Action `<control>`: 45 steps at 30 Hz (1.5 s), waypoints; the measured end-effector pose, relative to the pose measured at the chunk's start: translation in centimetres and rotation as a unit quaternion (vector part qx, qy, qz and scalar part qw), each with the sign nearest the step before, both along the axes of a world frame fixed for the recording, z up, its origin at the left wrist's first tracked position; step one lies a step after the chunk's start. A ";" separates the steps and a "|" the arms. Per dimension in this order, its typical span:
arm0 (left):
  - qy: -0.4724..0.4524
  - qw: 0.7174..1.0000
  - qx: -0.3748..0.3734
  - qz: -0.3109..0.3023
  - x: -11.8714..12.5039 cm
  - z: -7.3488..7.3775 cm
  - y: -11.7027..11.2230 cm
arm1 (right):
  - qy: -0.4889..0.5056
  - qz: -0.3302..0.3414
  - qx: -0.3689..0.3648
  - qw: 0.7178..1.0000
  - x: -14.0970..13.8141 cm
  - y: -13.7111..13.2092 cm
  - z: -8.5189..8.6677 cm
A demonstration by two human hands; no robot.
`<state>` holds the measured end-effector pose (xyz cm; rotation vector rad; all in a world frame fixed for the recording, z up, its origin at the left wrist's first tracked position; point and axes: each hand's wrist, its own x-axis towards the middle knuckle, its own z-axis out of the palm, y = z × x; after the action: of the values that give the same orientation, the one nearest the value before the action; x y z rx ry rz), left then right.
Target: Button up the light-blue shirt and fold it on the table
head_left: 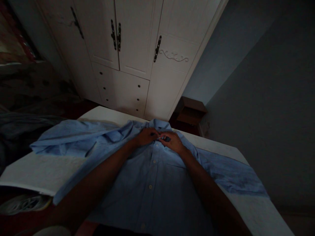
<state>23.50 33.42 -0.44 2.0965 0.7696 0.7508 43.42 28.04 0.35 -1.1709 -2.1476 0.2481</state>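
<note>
A blue long-sleeved button-up shirt [128, 183] lies front up on a white table, its collar at the far edge and both sleeves spread to the sides. Pale buttons run down its middle placket. Just below the collar, my left hand [147, 136] pinches the placket. My right hand [173, 141] meets it there from the other side, thumb and fingers closed on the same bit of cloth. The fingertips of both hands nearly touch. Whether a button sits between them is too small to make out.
The white table [49, 173] extends past both sleeves. Beyond it stands a white wardrobe [133, 39] with dark handles. A small brown cabinet [190, 111] is by the wall. Dark cloth [19, 134] lies at the left, and a shoe [24, 204] shows below the table.
</note>
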 end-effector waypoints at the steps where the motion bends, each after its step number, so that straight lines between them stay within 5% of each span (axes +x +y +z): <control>1: 0.001 1.000 0.002 0.001 0.0 0.0 0.0 | 0.000 -0.002 -0.001 1.000 0.0 0.0 0.0; 23: 0.084 0.994 0.066 0.000 0.0 0.2 0.0 | -0.038 -0.070 0.021 0.997 -1.4 -0.9 0.1; 31: 0.104 0.990 0.085 0.053 0.1 0.4 -0.9 | 0.009 -0.053 0.025 0.998 -1.1 -0.5 -0.9; 45: 0.115 0.989 0.097 0.010 -0.6 1.0 -0.6 | 0.020 -0.045 0.030 0.998 -1.2 -0.9 -0.7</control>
<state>22.91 32.80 0.52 2.3845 0.8724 0.6219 42.19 27.17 -0.39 -1.2157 -2.0485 0.1650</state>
